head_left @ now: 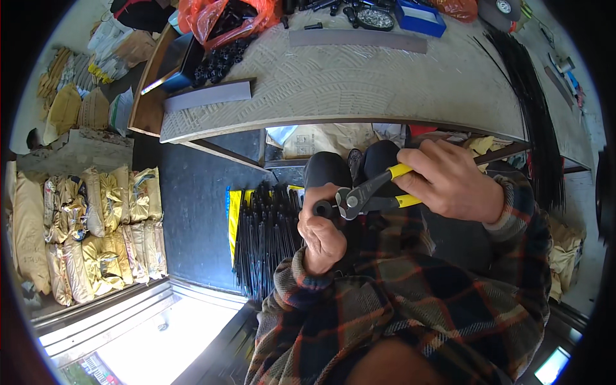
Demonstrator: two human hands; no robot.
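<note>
In front of my lap, my left hand is closed around a small black round part whose hollow end faces up. My right hand grips a pair of end-cutting pliers by its yellow-sleeved handles. The handles stand apart inside my right fingers. The dark metal head of the pliers lies right beside the black part, close to my left fingers. Whether the jaws bite on anything is too small to tell. My left palm hides the rest of the black part.
Ahead stands a grey-topped workbench with a red plastic bag, black fittings and a blue box. Long thin black rods hang over its right side. More black rods stand bundled left of my legs. Brown sacks line the left.
</note>
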